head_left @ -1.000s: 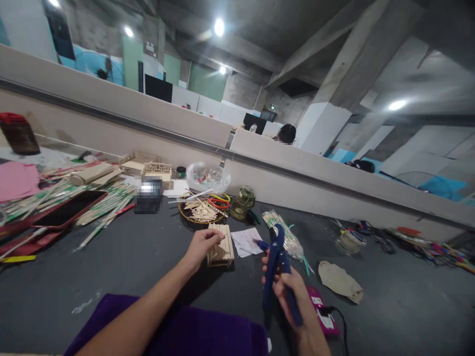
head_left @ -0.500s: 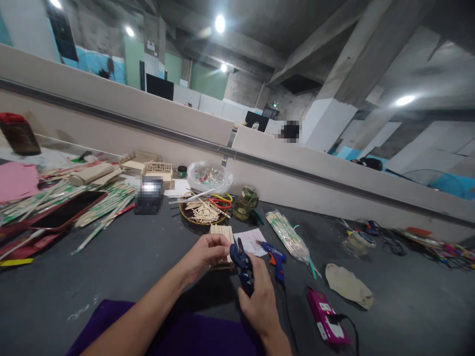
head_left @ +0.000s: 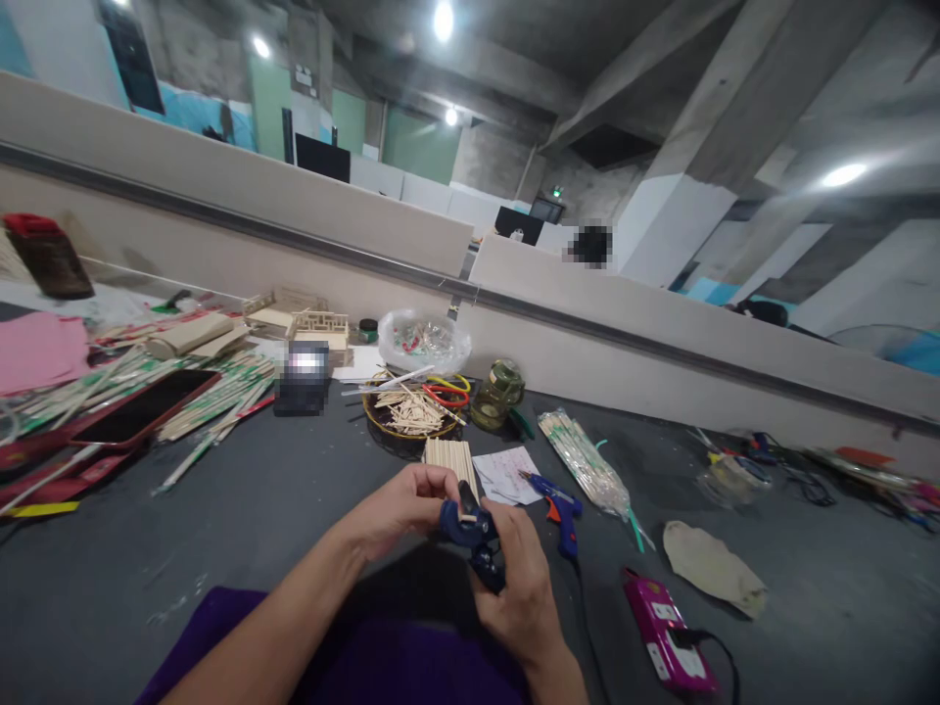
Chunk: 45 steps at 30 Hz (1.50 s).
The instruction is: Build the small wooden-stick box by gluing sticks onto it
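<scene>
My right hand [head_left: 520,583] is wrapped round a dark blue hand cutter [head_left: 464,529] with a black blade, its head tilted to the left. My left hand [head_left: 403,504] is closed in a pinch at the cutter's jaws. A short pale wooden stick [head_left: 468,518] shows at the jaws, beside the left fingertips; the fingers hide much of it. Just behind both hands stands a small piece made of parallel wooden sticks [head_left: 449,458], its lower part covered by the hands. A sheet of paper with markings [head_left: 508,477] lies to its right.
A blue glue gun [head_left: 559,509] with a cord lies to the right, near a pink power strip [head_left: 667,632] and bagged sticks [head_left: 584,460]. Behind are a basket of stick pieces [head_left: 411,416], scissors [head_left: 449,392] and a green glass jar [head_left: 499,397]. A phone [head_left: 147,406] lies left.
The cutter's head has tipped left and down, and the short stick now shows at its jaws. My left hand stays pinched close by. The whole view has shifted slightly.
</scene>
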Motion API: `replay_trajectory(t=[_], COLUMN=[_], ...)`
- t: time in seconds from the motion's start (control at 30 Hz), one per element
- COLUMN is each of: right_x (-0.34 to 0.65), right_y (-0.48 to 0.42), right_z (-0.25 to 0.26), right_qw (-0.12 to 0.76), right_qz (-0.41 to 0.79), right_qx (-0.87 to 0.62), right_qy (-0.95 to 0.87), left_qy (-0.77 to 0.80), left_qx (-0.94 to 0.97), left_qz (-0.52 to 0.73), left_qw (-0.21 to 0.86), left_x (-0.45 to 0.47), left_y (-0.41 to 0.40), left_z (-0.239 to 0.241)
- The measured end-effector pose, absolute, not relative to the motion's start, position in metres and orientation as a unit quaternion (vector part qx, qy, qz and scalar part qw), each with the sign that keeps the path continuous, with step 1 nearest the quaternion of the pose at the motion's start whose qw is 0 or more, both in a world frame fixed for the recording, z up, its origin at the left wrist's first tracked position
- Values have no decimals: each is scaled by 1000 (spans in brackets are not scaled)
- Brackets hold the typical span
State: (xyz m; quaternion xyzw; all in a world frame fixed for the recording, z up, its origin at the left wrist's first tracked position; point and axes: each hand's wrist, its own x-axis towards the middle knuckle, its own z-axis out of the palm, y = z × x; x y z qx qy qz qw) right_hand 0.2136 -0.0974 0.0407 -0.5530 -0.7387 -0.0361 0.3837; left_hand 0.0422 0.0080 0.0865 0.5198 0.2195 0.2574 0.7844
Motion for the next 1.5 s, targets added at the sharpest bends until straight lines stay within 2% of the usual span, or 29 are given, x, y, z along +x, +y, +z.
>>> replay_trajectory(t=[0.53,0.83,1.0,1.23,1.5], right_x=[211,198,193,197,200], right_y=[-98,-112,-110,-98,-89], right_z=[35,35,35,32,31], right_qw=[399,396,401,341,358], right_qz=[-44,21,80,110,151], right_qx=[-538,-599,-637,-681,-653], right_qy=[-742,-696,-653,-639,-651], left_qy=[200,205,250,278,293], left_qx=[474,461,480,498,519], left_qz=[198,195,217,256,273], left_qw=[835,841,812,780,755], left_x=[40,44,51,58,61], left_y=[9,6,7,10,15], left_z=[89,84,76,67,59])
